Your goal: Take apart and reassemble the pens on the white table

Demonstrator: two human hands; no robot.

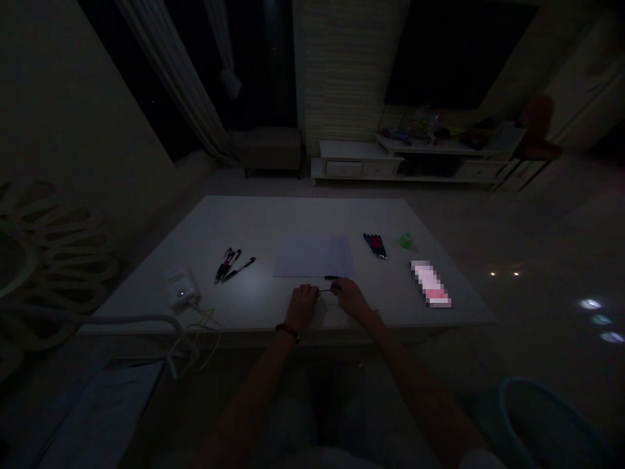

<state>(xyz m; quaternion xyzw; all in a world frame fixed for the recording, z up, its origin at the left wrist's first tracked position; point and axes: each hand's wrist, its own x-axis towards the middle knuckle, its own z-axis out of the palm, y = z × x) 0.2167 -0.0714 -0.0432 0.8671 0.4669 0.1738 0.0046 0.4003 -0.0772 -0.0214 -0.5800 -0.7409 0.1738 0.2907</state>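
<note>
Near the table's front edge, my left hand (303,305) and my right hand (349,296) are closed on opposite ends of a thin dark rod (324,290), perhaps part of a pen. A short black piece (333,277) lies just beyond them, by the lower edge of a white paper sheet (315,256). Several dark pens (227,264) lie to the left, one of them (239,269) set at an angle. To the right of the paper is a row of several pens (375,246) with blue, red and black parts. The dim light hides fine detail.
On the white table (303,212), a green roll (405,240) and a phone (430,284) with a blurred screen are at the right. A white box (180,287) with cables sits at the left. A teal-rimmed tub (508,417) stands at the lower right.
</note>
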